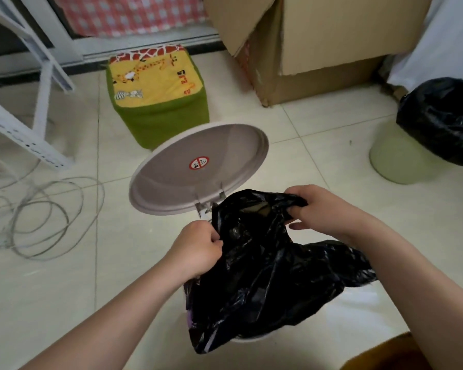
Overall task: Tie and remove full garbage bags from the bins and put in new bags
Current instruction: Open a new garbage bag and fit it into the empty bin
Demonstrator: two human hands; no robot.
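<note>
The black garbage bag (265, 265) sits in the pedal bin (247, 339), its mouth drawn up above the rim, probably so the edges can be gathered for a knot. The left hand (198, 248) clenches the near-left edge; the right hand (314, 209) pinches the far edge, spreading the opening between the two holds. Just beyond the grips the grey lid (198, 166) stands tipped back, out of the way. Well off past the right hand, a green bin (396, 161) with its own black liner (444, 118) looks next in line
</note>
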